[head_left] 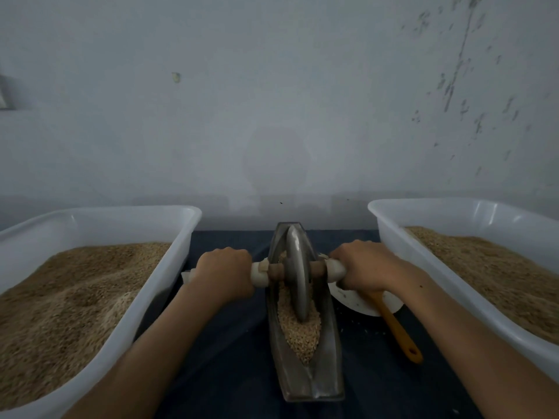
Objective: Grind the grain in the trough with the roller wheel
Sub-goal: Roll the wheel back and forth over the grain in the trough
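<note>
Both hands are wrapping the axle handles: the left hand [223, 275] is gripping the white-wrapped stub at nine o'clock of the dull grey metal roller wheel [298, 273], the right hand [361, 267] at three o'clock, fingers curled fully round, likely so pressure is loading evenly onto the disc's thin rim. The wheel is standing upright in the narrow, boat-shaped grey metal trough [305, 379], biting into the pale, coarse, pebbly grain [299, 334] heaped toward six o'clock. Two white plastic tubs are flanking it, the left tub [169, 267] and right tub [390, 237], both holding sandy brown meal. An orange-handled brush [399, 334] is lying at four o'clock, probably within reach for sweeping.
</note>
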`<state>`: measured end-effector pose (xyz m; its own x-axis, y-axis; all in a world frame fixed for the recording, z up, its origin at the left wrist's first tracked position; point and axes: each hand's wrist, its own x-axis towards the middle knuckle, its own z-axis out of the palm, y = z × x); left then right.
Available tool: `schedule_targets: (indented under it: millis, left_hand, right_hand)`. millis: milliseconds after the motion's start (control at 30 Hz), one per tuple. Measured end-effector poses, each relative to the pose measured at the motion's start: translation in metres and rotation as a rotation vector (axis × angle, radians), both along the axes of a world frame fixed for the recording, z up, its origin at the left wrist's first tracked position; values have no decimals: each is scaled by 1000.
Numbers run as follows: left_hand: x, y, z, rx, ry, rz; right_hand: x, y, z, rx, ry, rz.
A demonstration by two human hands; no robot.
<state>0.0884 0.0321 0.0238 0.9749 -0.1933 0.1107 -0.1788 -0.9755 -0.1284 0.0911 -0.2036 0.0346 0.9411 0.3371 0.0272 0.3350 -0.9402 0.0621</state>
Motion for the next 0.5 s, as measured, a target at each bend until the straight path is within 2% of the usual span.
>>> schedule_targets:
  millis: [167, 233, 400, 500]
  left_hand:
    - [-1, -2, 3, 18, 38, -8]
    - [-2, -1, 1, 4, 8, -3]
    - [-4, -2, -5, -69, -169, -6]
    - [-5, -2, -6, -74, -202, -22]
  right_hand:
    - [0, -3, 2, 6, 112, -13]
    - [0, -2, -1, 12, 44, -4]
    - [4, 3, -15, 59, -291, -17]
    - [4, 2, -17, 72, -306, -3]
